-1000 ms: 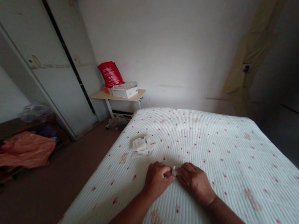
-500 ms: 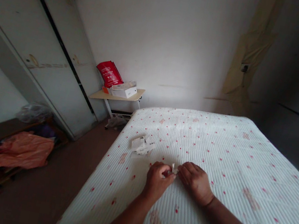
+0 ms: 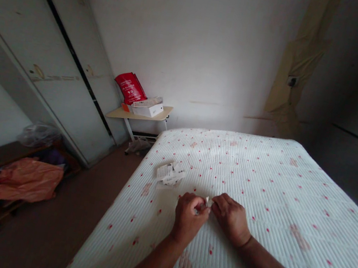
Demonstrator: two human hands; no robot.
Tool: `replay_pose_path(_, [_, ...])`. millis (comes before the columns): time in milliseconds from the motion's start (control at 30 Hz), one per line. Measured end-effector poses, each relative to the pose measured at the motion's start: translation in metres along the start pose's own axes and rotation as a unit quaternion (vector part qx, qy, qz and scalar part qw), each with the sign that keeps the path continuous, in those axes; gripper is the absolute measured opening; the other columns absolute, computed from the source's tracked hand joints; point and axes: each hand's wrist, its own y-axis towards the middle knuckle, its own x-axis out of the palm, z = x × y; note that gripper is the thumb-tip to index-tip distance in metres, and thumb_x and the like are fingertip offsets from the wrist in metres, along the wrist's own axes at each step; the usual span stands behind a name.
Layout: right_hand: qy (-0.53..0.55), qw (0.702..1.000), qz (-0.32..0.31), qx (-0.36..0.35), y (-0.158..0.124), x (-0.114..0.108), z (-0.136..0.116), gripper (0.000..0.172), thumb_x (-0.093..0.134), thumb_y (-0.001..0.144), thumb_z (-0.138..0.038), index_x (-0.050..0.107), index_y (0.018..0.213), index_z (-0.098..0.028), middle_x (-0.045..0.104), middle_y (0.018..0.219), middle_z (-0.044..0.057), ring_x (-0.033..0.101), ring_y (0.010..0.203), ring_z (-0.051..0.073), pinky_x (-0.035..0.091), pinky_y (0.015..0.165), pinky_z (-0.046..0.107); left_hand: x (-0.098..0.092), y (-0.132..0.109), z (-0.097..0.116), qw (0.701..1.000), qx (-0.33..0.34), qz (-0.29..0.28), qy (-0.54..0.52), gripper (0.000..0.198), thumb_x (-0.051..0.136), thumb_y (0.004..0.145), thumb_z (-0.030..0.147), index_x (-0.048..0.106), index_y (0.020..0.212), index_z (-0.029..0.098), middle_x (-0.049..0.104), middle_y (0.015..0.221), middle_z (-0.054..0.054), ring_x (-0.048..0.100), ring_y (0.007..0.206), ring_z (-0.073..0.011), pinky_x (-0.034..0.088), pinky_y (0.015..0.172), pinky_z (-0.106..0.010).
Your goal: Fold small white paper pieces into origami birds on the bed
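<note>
Both my hands rest on a white mattress (image 3: 276, 188) dotted with small red marks. My left hand (image 3: 187, 218) is curled, its fingertips pinching a small white piece of paper (image 3: 207, 202). Touching the same piece from the right, my right hand (image 3: 231, 217) has its fingers bent and pressed together on it. A little heap of small white paper pieces (image 3: 169, 173) lies on the mattress beyond my left hand, about a hand's width away.
A pale wardrobe (image 3: 49, 60) stands along the left wall. A small side table (image 3: 139, 116) at the bed's far corner carries a red bag (image 3: 130, 87) and white boxes. An orange cloth (image 3: 22, 175) lies on a low shelf at the left. Brown floor runs beside the bed.
The hands have stayed together on the small paper piece, with slight finger movement. The view has shifted a little; the heap has not moved.
</note>
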Motion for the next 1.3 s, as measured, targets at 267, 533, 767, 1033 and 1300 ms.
replay_pose_path(267, [0.036, 0.999, -0.011, 0.011, -0.001, 0.001, 0.0002, 0.02, 0.041, 0.084, -0.015, 0.058, 0.074, -0.015, 0.059, 0.067, 0.003, 0.056, 0.057, 0.012, 0.036, 0.055, 0.021, 0.0013, -0.0003, -0.0012, 1.0, 0.006, -0.002, 0.004, 0.017, 0.06, 0.063, 0.012, 0.048, 0.053, 0.018, 0.055, 0.059, 0.001, 0.05, 0.065, -0.0134, 0.038, 0.064, -0.024])
replay_pose_path(533, [0.048, 0.999, -0.009, 0.013, -0.0011, 0.0016, -0.0004, 0.02, 0.041, 0.084, -0.015, 0.057, 0.072, -0.015, 0.057, 0.066, 0.003, 0.055, 0.056, 0.012, 0.036, 0.054, 0.021, 0.0012, 0.0003, 0.0001, 1.0, 0.009, 0.002, 0.007, 0.018, 0.059, 0.063, 0.012, 0.047, 0.052, 0.018, 0.055, 0.059, 0.001, 0.051, 0.065, -0.0134, 0.038, 0.063, -0.024])
replay_pose_path(767, [0.064, 0.998, 0.006, -0.004, -0.001, 0.0, 0.0005, 0.019, 0.042, 0.086, -0.02, 0.06, 0.085, -0.015, 0.061, 0.072, 0.005, 0.059, 0.061, 0.014, 0.044, 0.057, 0.022, -0.0006, 0.0009, -0.0016, 1.0, 0.002, 0.014, 0.001, 0.015, 0.059, 0.064, 0.014, 0.05, 0.054, 0.019, 0.056, 0.06, 0.001, 0.051, 0.064, -0.0132, 0.04, 0.062, -0.024])
replay_pose_path(1033, [0.075, 0.997, 0.014, 0.004, -0.0038, 0.001, 0.0058, 0.027, 0.043, 0.087, -0.027, 0.054, 0.11, -0.015, 0.062, 0.083, 0.008, 0.062, 0.07, 0.016, 0.049, 0.061, 0.025, -0.0018, 0.0018, -0.0058, 1.0, 0.007, 0.018, 0.008, 0.015, 0.06, 0.065, 0.014, 0.05, 0.054, 0.018, 0.054, 0.058, 0.001, 0.05, 0.063, -0.0125, 0.04, 0.062, -0.023])
replay_pose_path(1300, [0.032, 0.999, 0.019, 0.002, -0.0012, -0.0035, 0.0022, 0.018, 0.043, 0.087, -0.023, 0.06, 0.086, -0.016, 0.062, 0.08, 0.006, 0.06, 0.065, 0.014, 0.043, 0.059, 0.023, -0.0013, 0.0019, -0.0043, 1.0, 0.013, 0.016, 0.01, 0.015, 0.059, 0.064, 0.013, 0.05, 0.053, 0.019, 0.055, 0.058, 0.001, 0.051, 0.063, -0.0131, 0.04, 0.063, -0.024])
